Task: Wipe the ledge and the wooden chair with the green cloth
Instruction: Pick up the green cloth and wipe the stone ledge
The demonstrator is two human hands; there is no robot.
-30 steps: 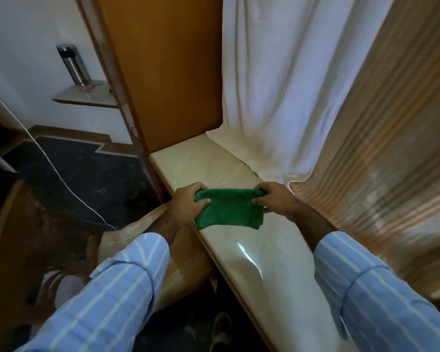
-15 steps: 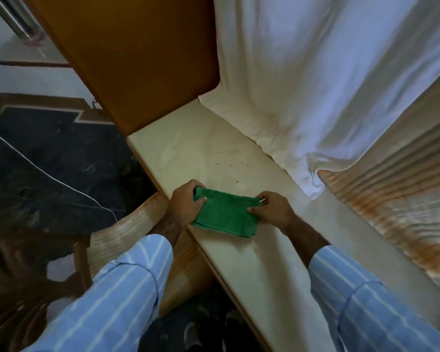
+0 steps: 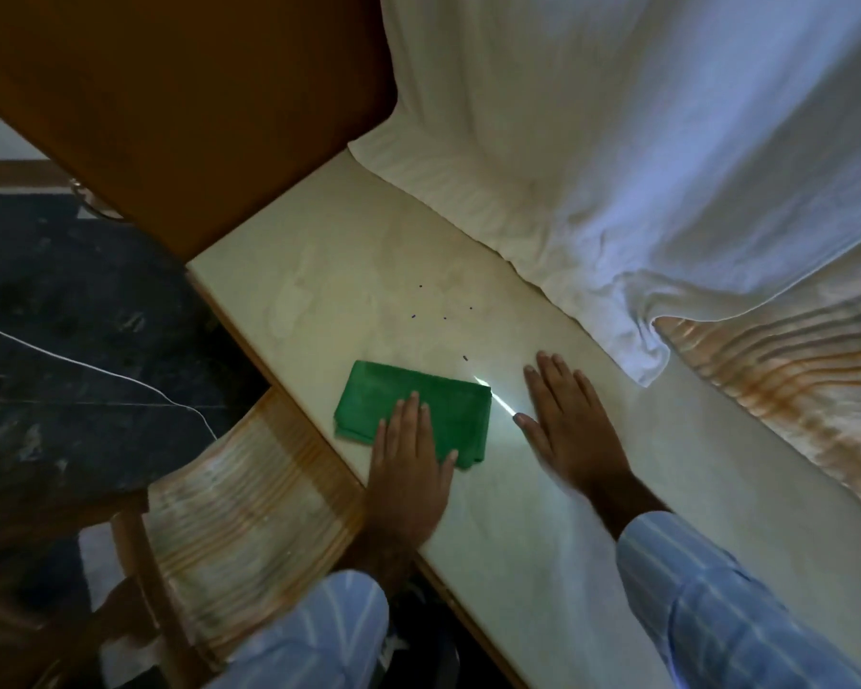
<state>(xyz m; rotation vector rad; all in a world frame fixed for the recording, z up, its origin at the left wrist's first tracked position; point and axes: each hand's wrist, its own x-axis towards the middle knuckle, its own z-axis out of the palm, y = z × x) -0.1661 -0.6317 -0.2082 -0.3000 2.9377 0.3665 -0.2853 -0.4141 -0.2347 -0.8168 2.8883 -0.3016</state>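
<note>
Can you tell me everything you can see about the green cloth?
The green cloth is bright green and looks soft and fuzzy, like a small towel. It is folded into a neat rectangle with layered edges showing on its left side. It lies flat on the pale, shiny ledge, near the front edge. The left hand rests flat on it, fingers spread. The right hand lies flat on the ledge beside it, not touching it.

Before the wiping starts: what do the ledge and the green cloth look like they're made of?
The ledge looks like polished stone, probably cream marble: faint mottled veining and a sharp glint of reflected light beside the cloth. The green cloth, folded flat under the left hand, looks like soft terry or microfibre: matte, fuzzy surface, no shine. The right hand rests flat on the bare ledge.
</note>
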